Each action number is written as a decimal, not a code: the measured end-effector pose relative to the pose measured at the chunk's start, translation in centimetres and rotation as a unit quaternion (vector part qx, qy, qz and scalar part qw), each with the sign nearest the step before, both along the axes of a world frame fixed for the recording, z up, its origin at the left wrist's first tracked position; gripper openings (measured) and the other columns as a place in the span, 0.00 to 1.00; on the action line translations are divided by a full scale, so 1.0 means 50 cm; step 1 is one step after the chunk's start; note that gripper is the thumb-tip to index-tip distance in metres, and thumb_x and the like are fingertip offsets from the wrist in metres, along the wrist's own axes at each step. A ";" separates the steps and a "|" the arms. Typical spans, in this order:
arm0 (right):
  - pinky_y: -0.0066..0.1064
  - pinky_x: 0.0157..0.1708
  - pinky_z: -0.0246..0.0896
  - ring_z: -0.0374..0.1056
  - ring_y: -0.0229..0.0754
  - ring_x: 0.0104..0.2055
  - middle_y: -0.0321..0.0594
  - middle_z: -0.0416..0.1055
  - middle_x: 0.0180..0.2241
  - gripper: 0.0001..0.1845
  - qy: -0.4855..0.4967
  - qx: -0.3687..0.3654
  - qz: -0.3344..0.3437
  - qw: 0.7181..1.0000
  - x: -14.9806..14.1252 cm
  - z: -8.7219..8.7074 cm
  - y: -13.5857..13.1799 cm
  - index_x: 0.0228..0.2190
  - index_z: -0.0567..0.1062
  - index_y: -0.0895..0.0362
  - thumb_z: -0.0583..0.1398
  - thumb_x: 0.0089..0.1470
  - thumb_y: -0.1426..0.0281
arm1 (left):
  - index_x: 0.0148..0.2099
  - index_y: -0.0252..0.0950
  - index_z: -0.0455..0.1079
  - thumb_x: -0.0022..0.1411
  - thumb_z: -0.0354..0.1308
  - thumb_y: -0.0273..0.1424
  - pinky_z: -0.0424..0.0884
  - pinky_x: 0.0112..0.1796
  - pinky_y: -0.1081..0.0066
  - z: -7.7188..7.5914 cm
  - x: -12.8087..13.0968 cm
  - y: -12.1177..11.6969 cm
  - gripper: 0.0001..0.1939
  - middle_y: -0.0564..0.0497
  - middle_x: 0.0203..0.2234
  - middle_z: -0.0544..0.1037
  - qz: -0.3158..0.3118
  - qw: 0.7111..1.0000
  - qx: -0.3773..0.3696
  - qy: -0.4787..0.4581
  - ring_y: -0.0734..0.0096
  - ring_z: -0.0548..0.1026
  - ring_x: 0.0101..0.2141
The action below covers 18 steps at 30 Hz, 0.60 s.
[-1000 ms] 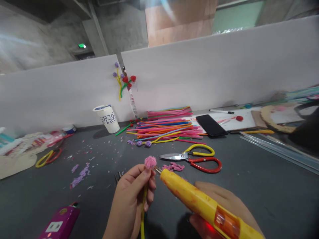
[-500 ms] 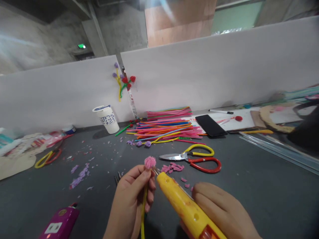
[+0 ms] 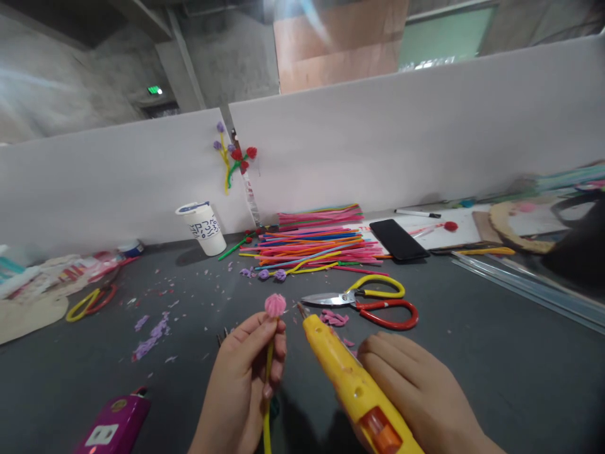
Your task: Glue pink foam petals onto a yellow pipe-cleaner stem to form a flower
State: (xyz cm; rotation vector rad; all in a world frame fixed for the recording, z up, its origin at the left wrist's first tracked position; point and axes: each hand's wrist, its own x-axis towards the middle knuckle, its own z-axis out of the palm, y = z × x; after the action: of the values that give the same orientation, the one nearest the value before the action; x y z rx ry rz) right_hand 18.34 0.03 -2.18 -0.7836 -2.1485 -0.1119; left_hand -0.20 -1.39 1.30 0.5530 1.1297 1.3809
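Note:
Between the thumb and fingers of my left hand (image 3: 253,356) is a yellow pipe cleaner stem (image 3: 268,416), closed in the grip. A round pink fuzzy flower head (image 3: 275,305) tops it, just above my fingertips. My right hand (image 3: 406,378) is wrapped around a yellow hot glue gun (image 3: 345,372) with an orange-red switch. Its thin metal tip points up and left, a short gap to the right of the flower head. Beyond the tip lie pink clippings (image 3: 334,318) and open-bladed scissors (image 3: 363,297) with one yellow and one red handle.
Coloured pipe cleaners (image 3: 316,244) are heaped behind the scissors, near a black phone (image 3: 397,239). A white cup (image 3: 204,230) stands back left. Purple scraps (image 3: 152,337), a second pair of scissors (image 3: 92,302) and a purple device (image 3: 116,424) lie left. Clear sticks (image 3: 529,287) lie right.
The flower head has moved slightly left and toward the far side with my left hand. The glue gun's tip, which was at the flower's base, is now apart from it.

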 end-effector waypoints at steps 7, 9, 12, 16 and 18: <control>0.28 0.21 0.60 0.63 0.39 0.23 0.37 0.66 0.23 0.07 0.104 -0.130 -0.001 0.986 -0.005 0.000 0.004 0.24 0.65 0.54 0.55 0.53 0.70 | 0.26 0.33 0.70 0.52 0.63 0.33 0.51 0.10 0.86 -0.005 -0.006 0.000 0.09 0.58 0.15 0.68 -0.011 1.000 0.005 -0.008 0.86 0.59 0.12; 0.29 0.22 0.62 0.65 0.40 0.23 0.37 0.67 0.23 0.06 0.101 -0.144 0.013 0.984 -0.006 0.010 0.003 0.23 0.65 0.53 0.55 0.51 0.70 | 0.27 0.33 0.70 0.53 0.62 0.32 0.51 0.10 0.86 -0.006 -0.006 0.001 0.09 0.58 0.15 0.68 -0.013 1.000 0.006 -0.003 0.86 0.60 0.12; 0.29 0.26 0.66 0.68 0.41 0.26 0.38 0.69 0.25 0.04 0.089 -0.158 0.054 0.982 -0.002 0.021 -0.001 0.24 0.66 0.53 0.55 0.50 0.71 | 0.26 0.32 0.70 0.54 0.61 0.32 0.51 0.10 0.86 -0.008 -0.005 0.004 0.09 0.58 0.15 0.69 -0.018 1.000 0.007 0.004 0.87 0.60 0.11; 0.29 0.23 0.65 0.67 0.40 0.23 0.36 0.68 0.23 0.05 0.065 -0.147 0.078 0.984 -0.002 0.020 -0.010 0.25 0.67 0.53 0.55 0.52 0.70 | 0.27 0.32 0.70 0.54 0.62 0.33 0.51 0.11 0.86 -0.011 0.000 0.004 0.09 0.58 0.14 0.69 -0.027 1.000 0.003 0.005 0.86 0.61 0.11; 0.29 0.22 0.65 0.67 0.40 0.22 0.35 0.67 0.21 0.05 0.052 -0.122 0.053 0.990 -0.006 0.016 -0.012 0.24 0.66 0.53 0.55 0.52 0.71 | 0.27 0.32 0.69 0.53 0.62 0.32 0.51 0.11 0.86 -0.013 0.002 0.003 0.09 0.57 0.14 0.69 -0.031 0.999 0.003 0.011 0.86 0.61 0.11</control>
State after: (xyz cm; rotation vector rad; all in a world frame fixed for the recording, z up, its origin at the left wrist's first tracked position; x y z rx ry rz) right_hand 18.02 -0.58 -1.37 -0.7923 -2.1237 0.2454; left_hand -0.12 -1.22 0.67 0.6040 1.1176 1.3268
